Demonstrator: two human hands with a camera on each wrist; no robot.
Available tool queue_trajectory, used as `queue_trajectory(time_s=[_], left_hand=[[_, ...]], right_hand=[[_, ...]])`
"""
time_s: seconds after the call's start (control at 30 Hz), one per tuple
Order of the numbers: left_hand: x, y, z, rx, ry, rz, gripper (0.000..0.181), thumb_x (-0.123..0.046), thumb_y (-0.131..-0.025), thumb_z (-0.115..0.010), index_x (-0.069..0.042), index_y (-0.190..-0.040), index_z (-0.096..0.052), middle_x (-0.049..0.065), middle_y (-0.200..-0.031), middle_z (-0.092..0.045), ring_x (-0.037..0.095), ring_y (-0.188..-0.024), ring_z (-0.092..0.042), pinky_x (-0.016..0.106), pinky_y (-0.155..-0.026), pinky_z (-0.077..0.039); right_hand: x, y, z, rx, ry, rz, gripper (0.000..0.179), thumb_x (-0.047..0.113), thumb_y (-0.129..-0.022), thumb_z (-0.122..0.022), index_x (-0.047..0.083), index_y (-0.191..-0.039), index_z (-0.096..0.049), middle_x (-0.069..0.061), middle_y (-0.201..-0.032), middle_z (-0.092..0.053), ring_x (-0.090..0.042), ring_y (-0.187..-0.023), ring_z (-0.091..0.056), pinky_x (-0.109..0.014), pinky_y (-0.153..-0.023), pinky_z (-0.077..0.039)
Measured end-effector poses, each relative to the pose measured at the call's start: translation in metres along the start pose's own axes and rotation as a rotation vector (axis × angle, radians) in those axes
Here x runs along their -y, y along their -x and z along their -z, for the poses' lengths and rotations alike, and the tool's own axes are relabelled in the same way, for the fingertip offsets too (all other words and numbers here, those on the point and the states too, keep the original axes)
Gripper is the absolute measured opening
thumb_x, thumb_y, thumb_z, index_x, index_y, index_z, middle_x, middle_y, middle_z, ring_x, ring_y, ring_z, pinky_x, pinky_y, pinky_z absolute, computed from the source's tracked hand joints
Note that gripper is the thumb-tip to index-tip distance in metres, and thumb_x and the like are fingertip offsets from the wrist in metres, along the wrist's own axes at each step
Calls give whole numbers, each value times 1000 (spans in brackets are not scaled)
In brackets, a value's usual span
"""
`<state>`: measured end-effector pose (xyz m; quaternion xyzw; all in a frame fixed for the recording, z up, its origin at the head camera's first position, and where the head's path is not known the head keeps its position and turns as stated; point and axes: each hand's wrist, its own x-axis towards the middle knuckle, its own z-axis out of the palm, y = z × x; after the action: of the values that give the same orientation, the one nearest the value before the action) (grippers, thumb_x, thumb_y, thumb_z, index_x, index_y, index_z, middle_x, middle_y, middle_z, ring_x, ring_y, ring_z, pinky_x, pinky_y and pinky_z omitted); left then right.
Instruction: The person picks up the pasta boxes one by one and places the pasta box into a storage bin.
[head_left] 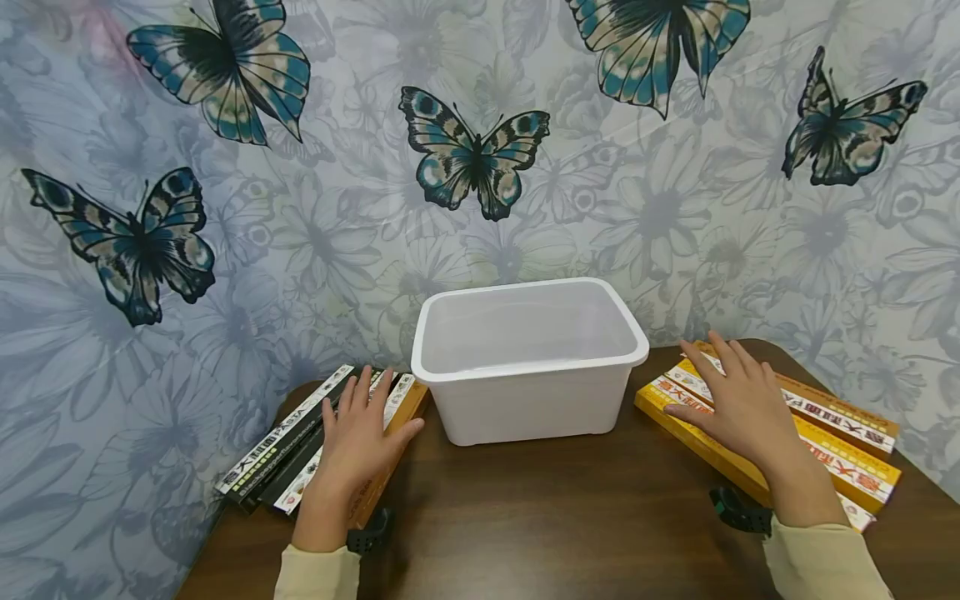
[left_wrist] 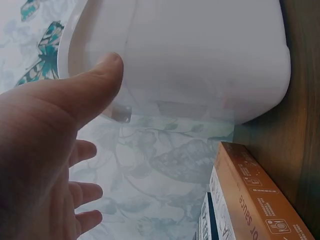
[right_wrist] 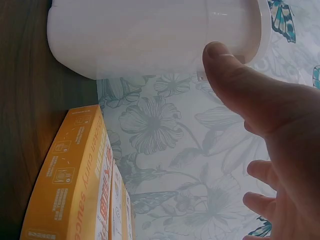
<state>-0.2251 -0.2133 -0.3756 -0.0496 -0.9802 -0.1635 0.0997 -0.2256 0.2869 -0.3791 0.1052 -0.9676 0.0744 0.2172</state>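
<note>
A white plastic bin point(head_left: 525, 408) stands upright at the back centre of the table. My left hand point(head_left: 360, 450) hovers over a group of flat boxes, its fingers spread and holding nothing. Black boxes point(head_left: 285, 429) with white label strips lie there beside an orange box point(left_wrist: 250, 185) marked with sauce lettering. Over on the right, my right hand point(head_left: 742, 408) is held above several yellow boxes point(head_left: 851, 471), also with nothing in it. One yellow box point(right_wrist: 62, 170) reads "chicken curry sauce". Both thumbs point toward the bin, and the hands partly hide the boxes.
The brown wooden table point(head_left: 540, 508) has rounded back corners. Right behind it rises a wall point(head_left: 337, 275) papered with flowers and teal butterflies. A dark strap point(head_left: 367, 533) is on the left wrist, and another dark strap point(head_left: 738, 510) on the right.
</note>
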Motion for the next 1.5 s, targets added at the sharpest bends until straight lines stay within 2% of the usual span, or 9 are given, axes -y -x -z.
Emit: queue_trajectory(time_s=[0.37, 0.57, 0.77, 0.93, 1.1, 1.23, 1.33, 1.43, 1.5], left_hand=[[1, -6, -2, -102, 92, -39, 101, -62, -85, -67, -14, -160, -20, 19, -164, -24, 43, -151, -21, 75, -113, -10], [-1, -7, -8, -129, 178, -53, 97, -58, -86, -69, -13, -159, -23, 17, -162, -31, 40, -148, -29, 66, -116, -20], [-10, -7, -10, -107, 377, 29, 91, -59, -90, -64, -28, -160, -17, 12, -166, -22, 38, -152, -23, 67, -114, -27], [-20, -12, -11, -113, 538, 64, 85, -63, -90, -61, -38, -158, -17, 6, -167, -16, 35, -154, -19, 68, -114, -26], [-30, -18, -12, -129, 677, 90, 76, -58, -93, -60, -33, -157, -27, 4, -164, -25, 32, -151, -26, 66, -115, -26], [-39, -23, -13, -177, 821, 69, 62, -43, -100, -57, -23, -154, -35, 9, -158, -37, 32, -148, -34, 63, -116, -26], [-45, -26, -14, -189, 902, 42, 58, -38, -102, -54, -16, -153, -36, 13, -158, -39, 34, -148, -35, 60, -118, -26], [-50, -29, -15, -171, 942, 54, 58, -40, -103, -52, -16, -153, -37, 13, -161, -34, 34, -149, -32, 55, -118, -30], [-54, -31, -18, -150, 944, 70, 59, -43, -103, -51, -18, -154, -37, 15, -158, -36, 34, -145, -38, 54, -114, -36]], right_hand=[[-1, -3, 3, -40, -47, -6, 90, 51, -83, -75, 12, -154, -35, -32, -155, -31, -56, -132, -36, -74, -101, -30], [-1, 2, 4, -7, -134, -61, 85, 52, -88, -70, 14, -154, -35, -31, -156, -29, -62, -126, -39, -77, -96, -32], [-11, 7, 5, 39, -242, -91, 84, 50, -91, -68, 11, -156, -31, -34, -156, -27, -62, -131, -34, -80, -93, -30], [-24, 9, 11, 74, -305, -129, 85, 48, -94, -65, 13, -159, -23, -33, -159, -21, -60, -136, -28, -80, -92, -30], [-40, 12, 13, 75, -339, -160, 83, 48, -97, -61, 10, -159, -22, -32, -160, -22, -59, -139, -24, -78, -94, -28], [-53, 15, 13, 68, -355, -184, 81, 45, -98, -60, 5, -158, -23, -35, -155, -28, -61, -135, -27, -77, -95, -27], [-64, 19, 13, 82, -359, -207, 80, 42, -99, -58, 3, -158, -20, -38, -153, -28, -63, -130, -30, -77, -93, -28], [-75, 24, 13, 115, -385, -243, 81, 42, -101, -55, 4, -160, -14, -41, -153, -25, -64, -127, -31, -77, -89, -31], [-82, 27, 13, 130, -404, -261, 82, 41, -101, -54, 4, -160, -11, -42, -152, -24, -65, -126, -33, -76, -85, -32]])
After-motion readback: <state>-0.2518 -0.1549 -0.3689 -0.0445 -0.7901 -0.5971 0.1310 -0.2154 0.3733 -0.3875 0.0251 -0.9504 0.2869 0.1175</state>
